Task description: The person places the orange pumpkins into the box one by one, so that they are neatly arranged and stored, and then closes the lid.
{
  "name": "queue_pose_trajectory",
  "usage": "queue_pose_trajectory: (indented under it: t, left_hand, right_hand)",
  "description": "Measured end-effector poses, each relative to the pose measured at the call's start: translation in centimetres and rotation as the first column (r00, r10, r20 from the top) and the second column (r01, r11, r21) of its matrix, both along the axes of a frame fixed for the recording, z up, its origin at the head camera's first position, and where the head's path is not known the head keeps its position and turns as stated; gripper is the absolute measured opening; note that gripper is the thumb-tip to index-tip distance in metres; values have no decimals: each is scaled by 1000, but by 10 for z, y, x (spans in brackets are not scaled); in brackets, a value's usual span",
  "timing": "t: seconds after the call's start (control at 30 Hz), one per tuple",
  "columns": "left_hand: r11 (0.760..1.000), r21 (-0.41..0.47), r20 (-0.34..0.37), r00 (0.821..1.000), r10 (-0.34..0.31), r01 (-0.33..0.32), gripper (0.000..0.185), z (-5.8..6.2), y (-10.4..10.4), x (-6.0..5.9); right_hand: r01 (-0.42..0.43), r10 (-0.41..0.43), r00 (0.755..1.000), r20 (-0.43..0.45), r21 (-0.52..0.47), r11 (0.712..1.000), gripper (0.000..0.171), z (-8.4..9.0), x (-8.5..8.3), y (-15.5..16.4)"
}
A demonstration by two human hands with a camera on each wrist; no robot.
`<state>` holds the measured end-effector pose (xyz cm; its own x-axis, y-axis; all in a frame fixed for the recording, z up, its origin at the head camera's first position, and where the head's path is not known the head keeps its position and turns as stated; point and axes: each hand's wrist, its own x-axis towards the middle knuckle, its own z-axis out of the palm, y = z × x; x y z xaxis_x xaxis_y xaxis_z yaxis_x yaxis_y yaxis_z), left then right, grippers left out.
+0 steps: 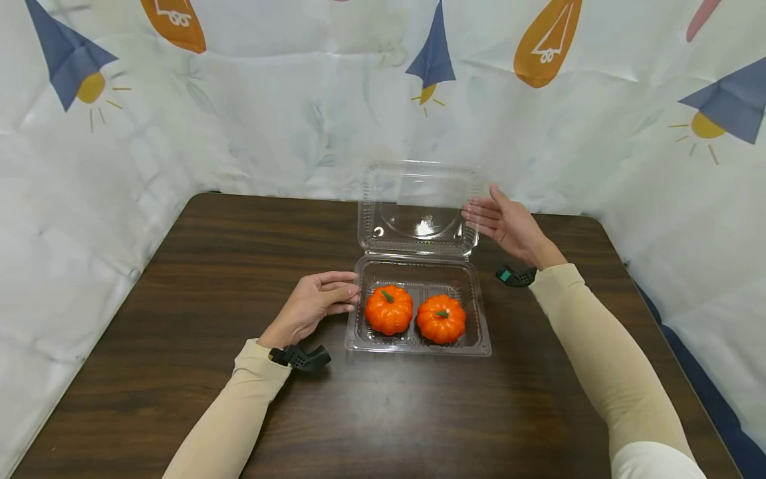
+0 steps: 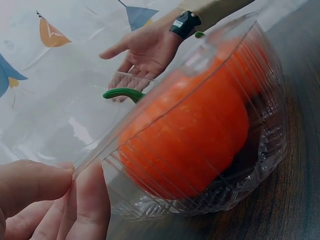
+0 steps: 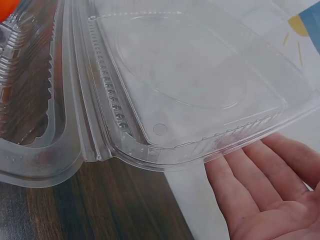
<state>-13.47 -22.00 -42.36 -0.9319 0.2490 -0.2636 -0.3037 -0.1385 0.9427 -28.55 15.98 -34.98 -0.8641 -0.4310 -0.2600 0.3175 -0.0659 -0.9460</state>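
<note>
A clear plastic clamshell container (image 1: 419, 350) lies on the table, its lid (image 1: 419, 247) raised and tilted back on the hinge. Two small orange pumpkins (image 1: 389, 310) with green stems sit side by side in the base. In the left wrist view, the thumb and fingers of my left hand (image 1: 314, 303) pinch the left rim of the base. At the lid's right edge, my right hand (image 1: 505, 223) has straight fingers. Their tips lie behind the clear plastic in the right wrist view, touching or very close to it.
The dark wooden table (image 1: 179, 346) extends around the container on all sides. Behind its far edge hangs a pale patterned curtain (image 1: 269, 120), which also runs along both sides. Each wrist wears a black band (image 1: 305, 358).
</note>
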Motion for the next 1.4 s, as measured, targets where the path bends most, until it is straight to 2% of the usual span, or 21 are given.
queue_pose_trajectory:
  t: [0.23,0.53,0.9,1.23,1.4]
  left_hand:
    - [1000,8,8,1000,-1,1,49,1,0,0]
    - [1000,2,10,1000,16,-16,50,0,-1,-1]
    - [1000,9,4,1000,26,-26,51,3,0,-1]
    - [999,12,7,999,34,-34,53,1,0,-4]
    - [999,14,14,999,34,-35,52,2,-1,-5]
  right_hand:
    - [9,-6,999,-37,72,997,92,9,6,0]
    - [-37,45,991,-122,73,997,85,23,12,-3]
    - [-50,59,991,-118,78,996,87,36,19,-3]
    - [-78,101,989,-109,197,977,88,49,34,-1]
    - [-84,130,982,-135,305,949,85,54,42,-1]
